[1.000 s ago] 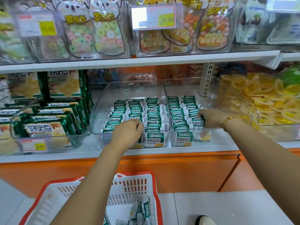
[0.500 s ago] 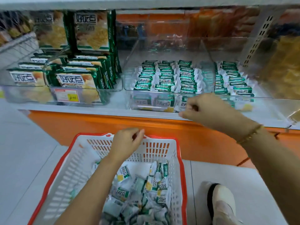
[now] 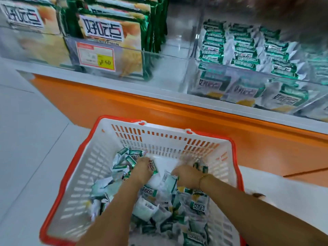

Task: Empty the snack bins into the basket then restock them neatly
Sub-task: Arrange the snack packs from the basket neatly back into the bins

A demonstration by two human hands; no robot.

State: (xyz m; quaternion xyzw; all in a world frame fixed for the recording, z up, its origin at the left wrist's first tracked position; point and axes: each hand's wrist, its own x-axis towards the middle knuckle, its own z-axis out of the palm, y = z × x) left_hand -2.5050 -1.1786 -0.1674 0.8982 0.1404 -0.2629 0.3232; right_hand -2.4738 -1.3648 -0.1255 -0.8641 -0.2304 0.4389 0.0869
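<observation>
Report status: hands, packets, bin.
Left hand grips a snack packet in basket. Right hand in basket, blurred, grip unclear. Shelf bin not yet empty. Nothing obstructing.

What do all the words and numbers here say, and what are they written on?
"好吃点": on the big green packs on the shelf.
"好吃点": on the small packets on the shelf, and on those in the basket.
".60": on the yellow patch of the price tag; the digit before it is too blurred to read.
The small print on the price tag and the packs is too blurred to read.
</observation>
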